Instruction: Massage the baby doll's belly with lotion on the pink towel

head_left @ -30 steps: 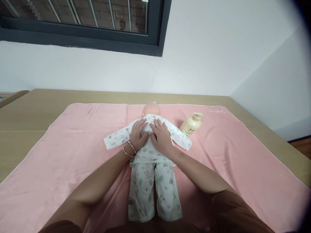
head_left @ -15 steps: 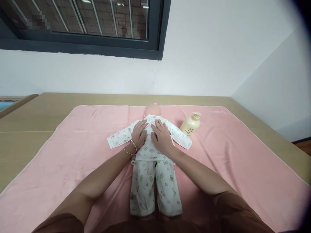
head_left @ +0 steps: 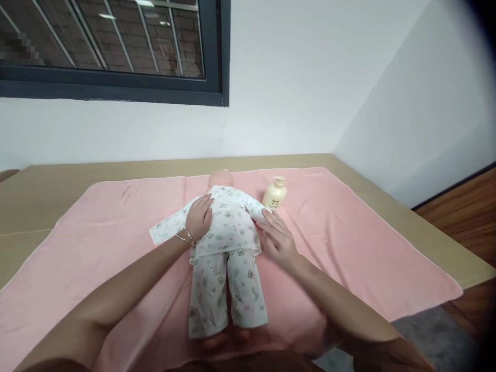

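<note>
A baby doll (head_left: 225,235) in a white printed shirt and trousers lies face down on a pink towel (head_left: 341,243), its head (head_left: 220,179) pointing away from me. My left hand (head_left: 199,218), with bangles at the wrist, rests flat on the left side of the doll's back. My right hand (head_left: 277,238) lies with fingers spread on the doll's right sleeve, beside the body. Neither hand grips anything. A cream pump bottle (head_left: 274,193) stands just beyond my right hand.
The towel covers a tan table (head_left: 77,178) set against a white wall under a dark-framed window (head_left: 116,57). The table's right edge drops to a wooden floor (head_left: 461,217).
My right hand slid off the doll's back to its right sleeve. My left hand shifted slightly outward. The view swung to the right.
</note>
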Motion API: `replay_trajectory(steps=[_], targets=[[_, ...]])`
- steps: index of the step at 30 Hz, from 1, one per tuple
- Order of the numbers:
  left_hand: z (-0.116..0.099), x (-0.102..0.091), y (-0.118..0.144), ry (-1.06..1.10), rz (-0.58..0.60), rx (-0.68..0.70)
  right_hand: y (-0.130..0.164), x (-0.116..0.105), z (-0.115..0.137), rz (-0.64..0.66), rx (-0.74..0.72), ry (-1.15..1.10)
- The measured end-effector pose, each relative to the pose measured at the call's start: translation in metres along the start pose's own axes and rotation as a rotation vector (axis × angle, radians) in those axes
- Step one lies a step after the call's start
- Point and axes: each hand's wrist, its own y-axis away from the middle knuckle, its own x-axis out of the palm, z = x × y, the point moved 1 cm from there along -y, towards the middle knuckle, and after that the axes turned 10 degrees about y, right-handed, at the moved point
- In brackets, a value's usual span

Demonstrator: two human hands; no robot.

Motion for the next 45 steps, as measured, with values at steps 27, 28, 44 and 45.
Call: replay_trajectory(steps=[27,28,44,45], targets=[[-0.132,0.090,-0.165,1.432,-0.003,-1.129,-0.089,-0.006,-0.071,0.170,0.332,0.375],[-0.132,0.090,-0.164,1.447,-0.002,-1.133,-0.090,-0.006,-0.070,0.162,0.340,0.384],[-0.144,0.064,-0.127,1.633,0.074,-1.142,-0.109,0.002,-0.039,0.171,0.523,0.433],[-0.146,0.057,-0.120,1.649,0.097,-1.138,-0.110,0.001,-0.031,0.199,0.525,0.406]])
